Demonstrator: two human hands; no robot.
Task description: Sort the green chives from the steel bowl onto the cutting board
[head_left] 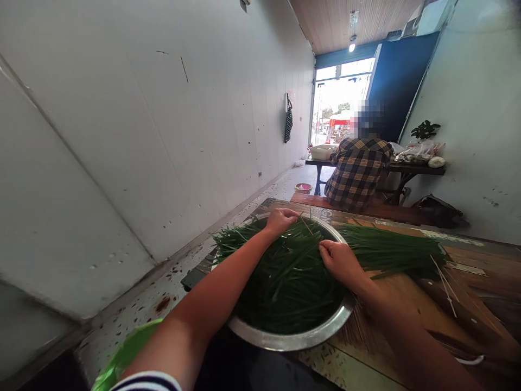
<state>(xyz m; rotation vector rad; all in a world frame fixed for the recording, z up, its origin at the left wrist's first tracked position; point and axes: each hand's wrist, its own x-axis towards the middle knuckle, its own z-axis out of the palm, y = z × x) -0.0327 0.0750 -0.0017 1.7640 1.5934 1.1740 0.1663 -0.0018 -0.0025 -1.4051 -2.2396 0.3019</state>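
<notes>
A wide metal basin point(290, 343) stands at the table's near left corner, filled with loose garlic chives point(285, 288). Over its far side my left hand point(282, 220) is pinched closed at the upper end of a thin bamboo skewer point(306, 226). The skewer slants down across the chives toward my right hand point(337, 260). That hand is also closed, thumb against fingers, at the basin's right inner side; what sits between its fingertips is hidden. Right of the basin lies a long bundle of chives point(391, 247).
Loose skewers point(445, 285) lie on the wooden table point(407, 309), with more under my right forearm. A green bag point(128, 353) is at lower left. A person in a plaid shirt point(358, 171) sits facing away at a farther table. A white wall point(183, 136) runs along the left.
</notes>
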